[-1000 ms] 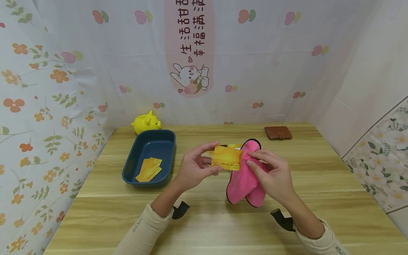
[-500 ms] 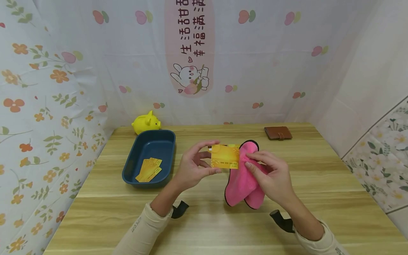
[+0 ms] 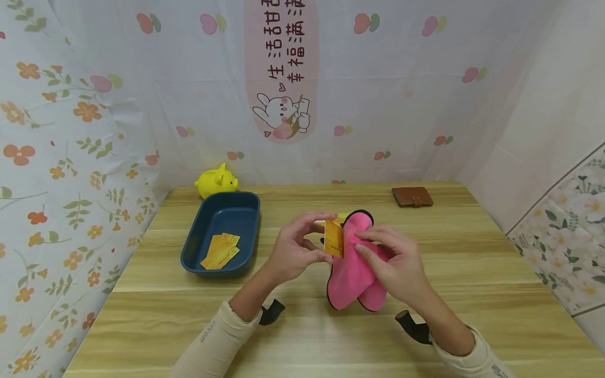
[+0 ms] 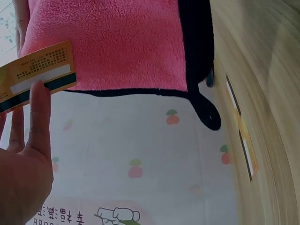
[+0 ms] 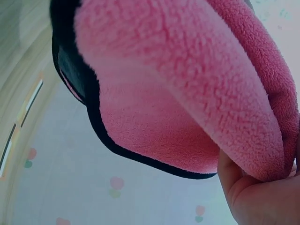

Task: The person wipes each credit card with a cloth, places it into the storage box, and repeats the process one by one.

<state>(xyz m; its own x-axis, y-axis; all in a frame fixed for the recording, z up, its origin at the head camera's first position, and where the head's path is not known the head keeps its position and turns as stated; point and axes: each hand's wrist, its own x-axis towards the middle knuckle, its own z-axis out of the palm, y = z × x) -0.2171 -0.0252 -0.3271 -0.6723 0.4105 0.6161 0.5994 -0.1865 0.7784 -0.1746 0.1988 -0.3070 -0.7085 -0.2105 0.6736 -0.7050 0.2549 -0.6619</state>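
My left hand [image 3: 299, 248] pinches a gold bank card [image 3: 333, 239] by its edges, between the thumb and fingers. In the left wrist view the card's back [image 4: 28, 70] shows, with a dark stripe and a white strip, and a finger lies against it. A pink plush cloth [image 3: 347, 281] with black edging hangs folded from my right hand [image 3: 400, 258], which grips it between thumb and fingers. The card is tilted, its right edge right at the cloth in the head view. The right wrist view is mostly filled by the cloth's fuzzy folds [image 5: 178, 84].
More gold cards [image 4: 247, 150] lie on the wooden table behind the cloth, partly hidden in the head view. At left stands a blue tray [image 3: 185, 257] with gold cards [image 3: 221, 252] inside. A yellow piggy bank [image 3: 215, 181] and a brown wallet [image 3: 413, 197] sit near the back.
The card has turned from facing the head camera to a steep angle. The cloth and my right hand have shifted left, toward the card, and my left hand has moved slightly right.
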